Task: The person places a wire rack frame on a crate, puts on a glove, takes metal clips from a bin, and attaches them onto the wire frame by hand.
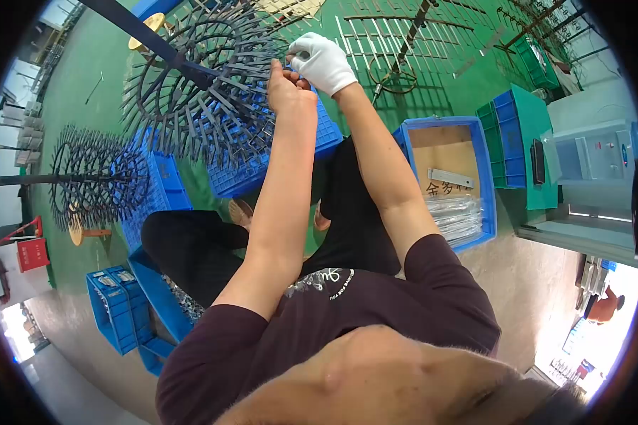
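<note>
My bare left hand (285, 88) is at the right edge of a round rack (191, 85) with many dark, radiating prongs. Its fingers are curled, and what they grip, if anything, is too small to make out. My right hand (324, 65) wears a white glove and meets the left one at the fingertips. Thumb and forefinger are bent together in a pinch beside the prongs. Anything between them is hidden. A dark bar (131, 28) runs through the middle of the rack. Beneath the rack stands a blue crate (244, 177).
At my right, a blue bin (485, 184) holds clear-wrapped pieces (455, 218) and a flat metal strip (450, 178). A second pronged rack (96, 177) stands left, near a wooden stool (85, 232). Another rack (404, 53) is ahead. A blue tub (149, 283) sits by my left leg.
</note>
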Available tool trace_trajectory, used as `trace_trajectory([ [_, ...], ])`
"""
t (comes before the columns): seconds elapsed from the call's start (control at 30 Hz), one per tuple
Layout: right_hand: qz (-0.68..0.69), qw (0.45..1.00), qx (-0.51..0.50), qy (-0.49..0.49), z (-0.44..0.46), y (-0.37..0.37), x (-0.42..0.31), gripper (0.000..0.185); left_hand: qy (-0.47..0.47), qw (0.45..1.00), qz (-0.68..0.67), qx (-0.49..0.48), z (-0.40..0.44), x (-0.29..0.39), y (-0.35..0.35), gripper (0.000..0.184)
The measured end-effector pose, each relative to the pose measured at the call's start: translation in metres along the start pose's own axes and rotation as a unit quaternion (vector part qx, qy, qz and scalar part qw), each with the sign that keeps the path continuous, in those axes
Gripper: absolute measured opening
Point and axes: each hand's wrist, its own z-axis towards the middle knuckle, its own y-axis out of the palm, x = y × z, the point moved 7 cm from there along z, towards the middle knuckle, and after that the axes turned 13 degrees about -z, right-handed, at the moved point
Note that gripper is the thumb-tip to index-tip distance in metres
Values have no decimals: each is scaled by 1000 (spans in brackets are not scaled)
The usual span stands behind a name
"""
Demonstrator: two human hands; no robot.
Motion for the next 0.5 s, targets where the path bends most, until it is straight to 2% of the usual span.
trace_trajectory([
  [0.5, -80, 992, 43, -86, 5, -8, -16, 7, 29, 1000, 2, 11, 8, 2, -4, 37],
])
